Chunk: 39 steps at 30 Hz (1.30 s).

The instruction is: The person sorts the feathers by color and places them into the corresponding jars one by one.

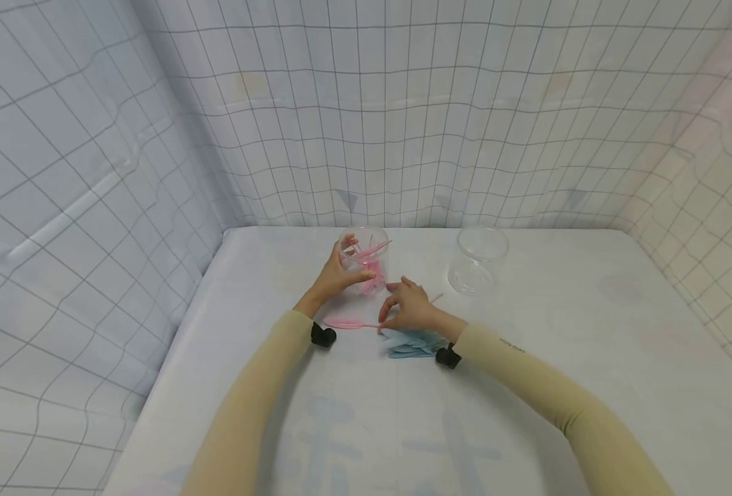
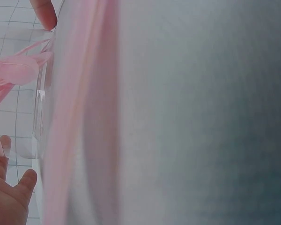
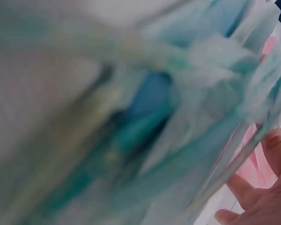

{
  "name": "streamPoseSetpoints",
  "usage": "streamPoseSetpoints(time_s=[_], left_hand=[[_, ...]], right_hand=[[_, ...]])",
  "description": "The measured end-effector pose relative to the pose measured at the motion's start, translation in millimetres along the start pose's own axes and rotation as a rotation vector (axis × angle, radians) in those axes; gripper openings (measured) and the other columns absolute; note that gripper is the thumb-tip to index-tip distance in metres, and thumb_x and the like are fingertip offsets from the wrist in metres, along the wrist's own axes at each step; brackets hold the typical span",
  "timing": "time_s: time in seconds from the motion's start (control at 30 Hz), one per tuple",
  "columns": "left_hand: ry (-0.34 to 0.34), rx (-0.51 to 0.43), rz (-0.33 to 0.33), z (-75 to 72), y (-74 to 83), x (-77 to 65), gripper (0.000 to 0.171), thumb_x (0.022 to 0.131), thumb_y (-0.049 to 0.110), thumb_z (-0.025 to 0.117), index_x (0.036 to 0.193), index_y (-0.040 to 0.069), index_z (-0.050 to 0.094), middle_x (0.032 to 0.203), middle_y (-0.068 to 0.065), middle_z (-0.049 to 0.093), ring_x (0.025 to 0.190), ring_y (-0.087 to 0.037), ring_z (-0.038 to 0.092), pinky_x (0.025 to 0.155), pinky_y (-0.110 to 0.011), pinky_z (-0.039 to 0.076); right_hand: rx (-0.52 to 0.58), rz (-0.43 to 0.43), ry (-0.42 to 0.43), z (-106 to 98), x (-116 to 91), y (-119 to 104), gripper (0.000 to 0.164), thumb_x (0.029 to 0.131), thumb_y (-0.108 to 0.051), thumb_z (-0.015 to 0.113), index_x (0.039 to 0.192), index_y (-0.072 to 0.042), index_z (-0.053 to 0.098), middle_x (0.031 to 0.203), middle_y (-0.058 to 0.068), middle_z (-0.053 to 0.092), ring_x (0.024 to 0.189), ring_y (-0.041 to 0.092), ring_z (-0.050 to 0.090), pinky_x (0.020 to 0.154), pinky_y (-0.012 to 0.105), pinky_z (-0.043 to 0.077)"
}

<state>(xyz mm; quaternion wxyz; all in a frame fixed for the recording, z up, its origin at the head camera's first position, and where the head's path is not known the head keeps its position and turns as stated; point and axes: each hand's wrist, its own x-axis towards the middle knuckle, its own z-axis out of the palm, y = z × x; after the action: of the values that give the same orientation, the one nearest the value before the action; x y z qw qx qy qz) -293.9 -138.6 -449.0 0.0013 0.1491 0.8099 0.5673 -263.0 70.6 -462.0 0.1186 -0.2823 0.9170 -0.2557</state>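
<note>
My left hand point(image 1: 336, 277) grips the side of a clear jar point(image 1: 374, 279), thumb at the front and fingers around the far side. Pink feathers point(image 1: 372, 267) stand and lean inside it, one quill jutting over the rim; the left wrist view shows them through the clear wall. A single pink feather point(image 1: 343, 323) lies on the table in front of the jar, large and blurred in the left wrist view. Thumb and forefinger of my right hand point(image 1: 410, 308) pinch its quill end. Under that hand sits a pile of blue feathers point(image 1: 412, 342), which fills the right wrist view.
A second clear jar point(image 1: 478, 262) stands at the back right with nothing visible in it. The white table point(image 1: 527, 386) ends at the back against a white grid-patterned curtain point(image 1: 403, 138), which also hangs at both sides. A pale quill point(image 1: 436, 298) pokes out behind my right hand.
</note>
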Motion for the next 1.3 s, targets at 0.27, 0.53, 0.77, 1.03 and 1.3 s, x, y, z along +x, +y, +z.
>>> streamPoseSetpoints(time_s=[0.27,0.53,0.77,1.03,1.3], left_hand=[[-0.005,0.024,0.016,-1.1,9.0,-3.4,0.091,0.077,0.016,0.075,0.144,0.008,0.015,0.146,-0.015,0.025,0.134,-0.035,0.024,0.106,-0.059,0.018],[0.022,0.022,0.002,-1.6,-22.7,12.6,0.094,0.073,0.031,0.079,0.143,0.025,0.017,0.146,-0.001,0.027,0.134,-0.024,0.025,0.107,-0.055,0.02],[0.038,0.03,0.015,-2.8,-25.8,14.3,0.095,0.07,0.037,0.08,0.141,0.028,0.018,0.145,0.001,0.029,0.133,-0.023,0.027,0.106,-0.055,0.021],[0.002,-0.015,-0.005,-3.2,-8.5,7.2,0.092,0.074,0.022,0.078,0.143,0.018,0.017,0.146,-0.007,0.027,0.134,-0.028,0.026,0.107,-0.054,0.02],[0.008,-0.015,0.018,-1.1,-13.9,7.7,0.093,0.073,0.03,0.079,0.143,0.021,0.018,0.146,-0.006,0.027,0.134,-0.028,0.027,0.105,-0.056,0.023]], right_hand=[[0.037,0.053,-0.002,4,-1,0,0.013,0.069,-0.034,0.081,0.07,-0.031,0.068,0.145,0.013,0.036,0.139,0.039,0.004,0.103,0.067,-0.004],[0.003,0.021,0.012,6,2,1,0.013,0.072,-0.036,0.078,0.068,-0.03,0.067,0.146,0.015,0.034,0.139,0.042,0.004,0.101,0.069,-0.003],[-0.008,0.015,0.0,6,1,-3,0.014,0.077,-0.034,0.074,0.069,-0.027,0.066,0.149,0.015,0.029,0.14,0.041,0.002,0.102,0.068,-0.003],[-0.048,0.004,-0.037,5,-2,-5,0.015,0.083,-0.032,0.068,0.073,-0.022,0.064,0.15,0.018,0.024,0.139,0.041,0.0,0.103,0.067,-0.002],[-0.075,-0.073,-0.003,-11,-5,-4,0.012,0.085,-0.032,0.066,0.078,-0.023,0.064,0.148,0.016,0.029,0.14,0.04,0.0,0.104,0.066,0.0]])
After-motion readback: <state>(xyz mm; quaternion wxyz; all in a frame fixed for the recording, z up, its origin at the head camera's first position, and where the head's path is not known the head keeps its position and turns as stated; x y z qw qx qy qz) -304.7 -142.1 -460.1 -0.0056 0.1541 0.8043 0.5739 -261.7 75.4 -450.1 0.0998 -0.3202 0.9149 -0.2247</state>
